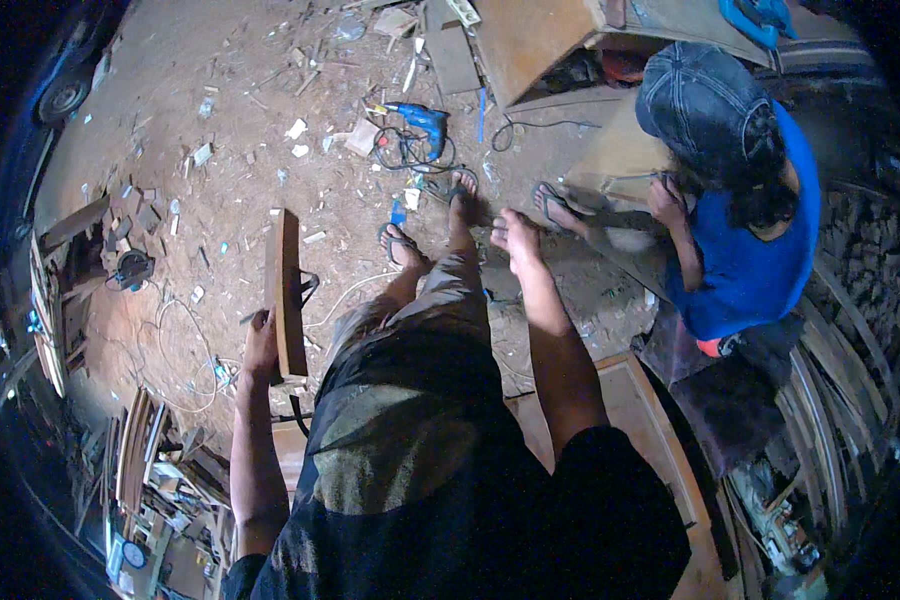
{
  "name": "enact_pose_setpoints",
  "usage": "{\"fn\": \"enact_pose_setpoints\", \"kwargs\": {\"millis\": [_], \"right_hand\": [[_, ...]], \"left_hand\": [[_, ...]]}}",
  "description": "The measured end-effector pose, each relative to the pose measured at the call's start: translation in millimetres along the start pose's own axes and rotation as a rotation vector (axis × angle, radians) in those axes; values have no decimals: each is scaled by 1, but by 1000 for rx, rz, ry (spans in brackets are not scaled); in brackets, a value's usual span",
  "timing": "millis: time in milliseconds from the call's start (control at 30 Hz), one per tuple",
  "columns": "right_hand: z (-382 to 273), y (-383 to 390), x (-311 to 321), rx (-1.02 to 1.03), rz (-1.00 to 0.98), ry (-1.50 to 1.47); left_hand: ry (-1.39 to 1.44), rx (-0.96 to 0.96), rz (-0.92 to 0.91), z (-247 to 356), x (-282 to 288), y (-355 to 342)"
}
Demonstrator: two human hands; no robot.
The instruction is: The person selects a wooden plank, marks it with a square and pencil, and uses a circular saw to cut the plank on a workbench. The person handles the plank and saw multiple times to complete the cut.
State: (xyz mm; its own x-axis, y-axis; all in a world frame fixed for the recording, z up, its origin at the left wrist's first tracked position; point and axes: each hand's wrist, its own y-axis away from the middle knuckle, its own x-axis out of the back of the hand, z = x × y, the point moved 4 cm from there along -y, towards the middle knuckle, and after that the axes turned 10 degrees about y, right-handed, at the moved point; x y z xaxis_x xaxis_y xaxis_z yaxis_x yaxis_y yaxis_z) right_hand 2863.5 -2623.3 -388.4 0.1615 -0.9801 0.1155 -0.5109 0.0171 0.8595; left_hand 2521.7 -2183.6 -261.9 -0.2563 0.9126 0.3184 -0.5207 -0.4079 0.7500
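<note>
Dark cloth of the wearer's shirt (400, 510), with a large pale patch on its front, lies nearest the camera. At the lower left, the left hand (260, 345) is closed around the edge of a long wooden piece (289, 300), straight-sided and brown, with a narrow paler face and a black loop-shaped part (310, 288) jutting from its right side. Its long axis runs away from the wearer, nearly straight ahead, and it is held above the dirt floor (240, 150), left of the wearer's legs. The right hand (517, 240) hangs half-open, fingers loosely bent, with nothing seen in it.

At the top, a box-like wooden cabinet (535, 45) has smooth tan panels; its opening shows a dark interior and a reddish thing (622, 68), too shadowed to identify. Near the feet lies a blue plastic-bodied drill (425, 125) with a coiled dark cord (400, 155), among wood scraps. To the right sits a co-worker (745, 240) in a denim cap and smooth blue top. Behind the wearer lies a flat, framed wooden panel (660, 410).
</note>
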Motion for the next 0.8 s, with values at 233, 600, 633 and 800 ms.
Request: {"fn": "enact_pose_setpoints", "kwargs": {"millis": [233,600,633,800], "right_hand": [[-33,165,-164,248,-509,243],[-62,283,-316,248,-902,79],[-61,284,-317,250,-899,101],[-52,311,-321,199,-886,324]], "left_hand": [[345,-152,384,114,-9,58],[391,-428,343,152,-11,121],[489,-436,322,148,-8,120],[941,-197,436,98,5,101]]}}
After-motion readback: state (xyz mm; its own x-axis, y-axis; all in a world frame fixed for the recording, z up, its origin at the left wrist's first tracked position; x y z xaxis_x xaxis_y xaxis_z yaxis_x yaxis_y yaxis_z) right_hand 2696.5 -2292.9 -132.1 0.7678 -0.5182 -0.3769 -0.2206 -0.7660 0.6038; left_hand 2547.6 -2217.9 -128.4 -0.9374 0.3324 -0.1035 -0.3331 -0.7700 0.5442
